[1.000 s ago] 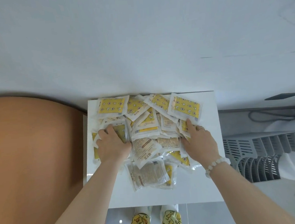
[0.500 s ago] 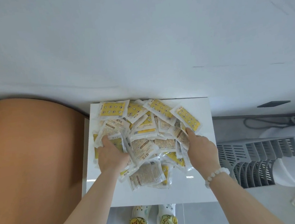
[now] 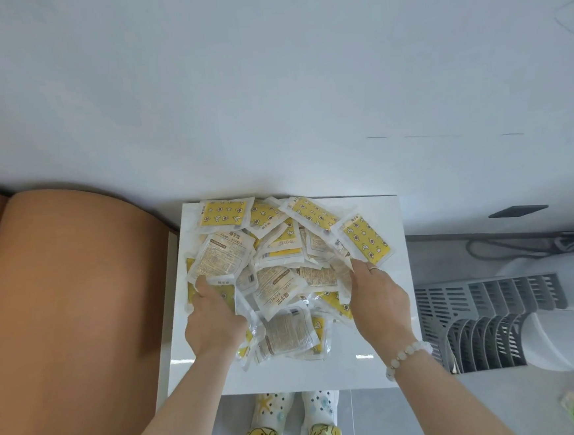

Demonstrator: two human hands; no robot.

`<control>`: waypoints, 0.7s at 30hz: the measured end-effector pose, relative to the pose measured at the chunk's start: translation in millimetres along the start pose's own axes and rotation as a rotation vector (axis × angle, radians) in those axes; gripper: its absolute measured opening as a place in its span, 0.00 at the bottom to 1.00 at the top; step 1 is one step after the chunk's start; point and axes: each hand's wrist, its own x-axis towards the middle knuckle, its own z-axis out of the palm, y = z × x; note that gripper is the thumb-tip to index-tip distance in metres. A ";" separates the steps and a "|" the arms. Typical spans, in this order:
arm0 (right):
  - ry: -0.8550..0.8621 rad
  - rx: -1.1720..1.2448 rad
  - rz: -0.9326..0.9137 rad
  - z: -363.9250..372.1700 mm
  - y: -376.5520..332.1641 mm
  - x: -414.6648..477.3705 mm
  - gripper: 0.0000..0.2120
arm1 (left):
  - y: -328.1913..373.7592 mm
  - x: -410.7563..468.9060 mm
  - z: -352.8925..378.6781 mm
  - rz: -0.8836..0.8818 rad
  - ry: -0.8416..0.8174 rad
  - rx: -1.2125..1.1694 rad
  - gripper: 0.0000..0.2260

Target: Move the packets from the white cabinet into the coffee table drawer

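Several yellow-and-white packets (image 3: 283, 269) lie in a loose heap on the top of the white cabinet (image 3: 382, 312). My left hand (image 3: 214, 319) grips the heap's left side, thumb over a lifted packet and fingers tucked beneath others. On the heap's right side my right hand (image 3: 379, 296) digs in, its fingertips curled under the packets below a tilted yellow one. The packets bunch up between the two hands. No coffee table drawer is in view.
A tan rounded sofa (image 3: 72, 303) stands directly left of the cabinet. To the right are a grey slatted appliance (image 3: 486, 321) and cables on the floor. A white wall is behind. My feet (image 3: 289, 433) are just below the cabinet's front edge.
Both hands have moved inward and slid under the heap's edges. The packets are pushed together and lifted at the sides, and the yellow packet at the right has tipped up.
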 end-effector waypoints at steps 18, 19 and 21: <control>0.029 0.875 0.544 -25.3 -11.8 -25.3 0.11 | -16.6 -19.6 -30.0 -0.057 -0.221 -0.536 0.39; 0.032 0.904 0.551 -30.8 -13.7 -29.7 0.13 | -13.9 -22.9 -36.0 -0.039 -0.260 -0.554 0.39; 0.048 0.955 0.571 -41.9 -16.4 -39.2 0.15 | -5.6 -30.9 -49.1 -0.004 -0.339 -0.590 0.38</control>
